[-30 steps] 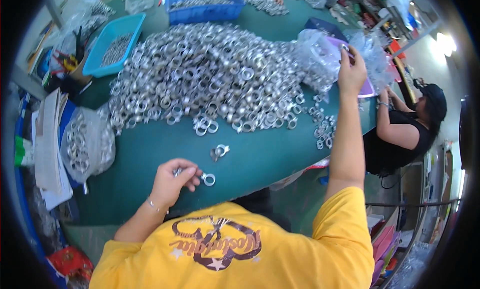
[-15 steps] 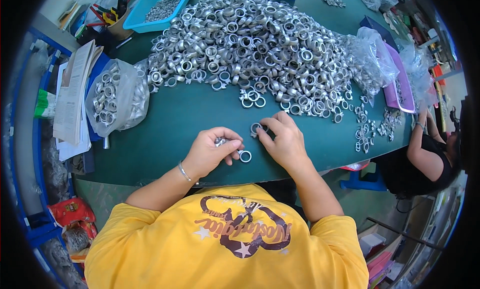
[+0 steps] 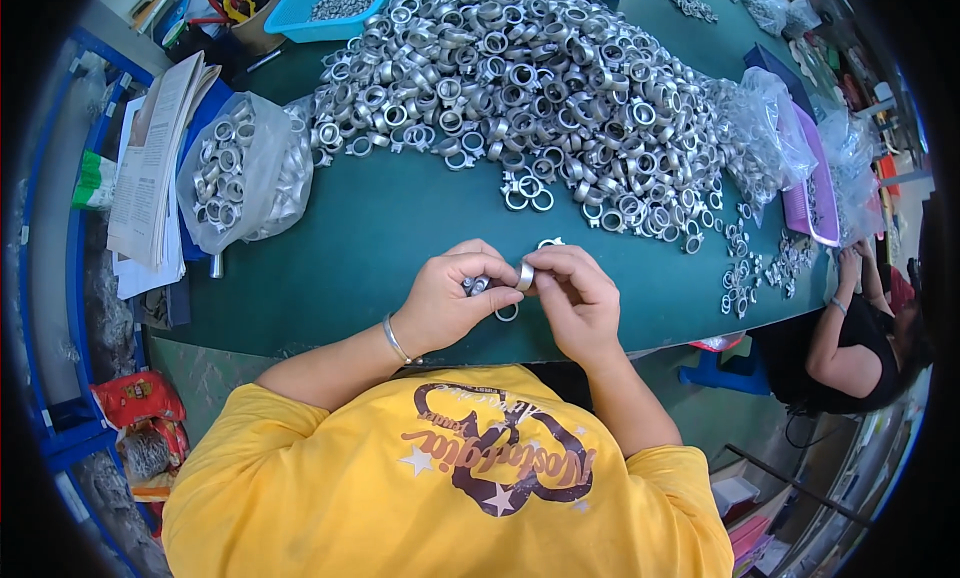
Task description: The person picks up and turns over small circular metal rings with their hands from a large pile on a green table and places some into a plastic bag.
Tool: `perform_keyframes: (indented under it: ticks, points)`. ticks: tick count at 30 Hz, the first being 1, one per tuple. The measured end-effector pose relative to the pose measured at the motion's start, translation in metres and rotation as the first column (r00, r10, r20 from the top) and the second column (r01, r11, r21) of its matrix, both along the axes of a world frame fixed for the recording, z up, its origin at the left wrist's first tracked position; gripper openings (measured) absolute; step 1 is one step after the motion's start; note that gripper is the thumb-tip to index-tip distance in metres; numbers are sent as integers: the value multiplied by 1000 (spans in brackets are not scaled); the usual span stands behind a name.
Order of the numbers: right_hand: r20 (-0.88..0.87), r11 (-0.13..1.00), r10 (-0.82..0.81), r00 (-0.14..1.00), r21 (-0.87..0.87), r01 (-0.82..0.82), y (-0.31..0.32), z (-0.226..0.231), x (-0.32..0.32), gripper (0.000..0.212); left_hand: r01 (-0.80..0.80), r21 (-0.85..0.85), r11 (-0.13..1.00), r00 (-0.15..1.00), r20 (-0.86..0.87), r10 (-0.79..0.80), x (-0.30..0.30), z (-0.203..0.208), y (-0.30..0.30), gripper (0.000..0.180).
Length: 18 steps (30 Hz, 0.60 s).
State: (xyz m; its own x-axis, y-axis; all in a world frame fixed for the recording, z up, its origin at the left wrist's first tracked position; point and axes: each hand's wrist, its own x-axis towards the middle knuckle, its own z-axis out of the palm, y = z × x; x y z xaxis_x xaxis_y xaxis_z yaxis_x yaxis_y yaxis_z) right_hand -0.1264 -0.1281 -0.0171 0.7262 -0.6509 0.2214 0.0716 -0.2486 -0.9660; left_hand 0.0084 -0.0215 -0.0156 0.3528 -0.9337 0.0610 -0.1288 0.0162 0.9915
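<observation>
A silvery metal ring [image 3: 524,276] is held upright between my two hands above the green table. My right hand [image 3: 578,303] pinches it between thumb and fingers from the right. My left hand [image 3: 452,296] is closed, its fingertips meeting the ring's left side, and small metal pieces [image 3: 477,285] are tucked in its curled fingers. Just below my fingertips lies another metal ring [image 3: 507,313] on the table. Beyond my right fingers, a further ring [image 3: 549,243] is partly hidden.
A big heap of metal rings [image 3: 540,98] covers the table's far middle. A plastic bag of rings [image 3: 245,173] stands left, beside papers [image 3: 150,178]. There is a blue tray [image 3: 290,20] at the far left, a purple basket [image 3: 822,193] right. A co-worker [image 3: 850,338] sits at the right.
My hands have come together, and a ring is now held between them. The right hand has moved slightly down toward the left. The view has shifted a little.
</observation>
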Motion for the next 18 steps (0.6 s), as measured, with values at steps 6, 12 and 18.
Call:
perform_keyframes:
  ticks: [6,12,18]
  points:
    - [-5,943,166,986,293,-157,-1,-7,-9,28,-26,-78,997,993,114,35,-1,-1,0,16]
    - [128,998,64,990,12,-66,2,-6,-3,42,-16,18,1000,996,-85,18,1,2,2,12]
    - [106,971,26,994,-240,0,5,0,2,39,3,-40,999,1000,6,-2,2,0,0,10]
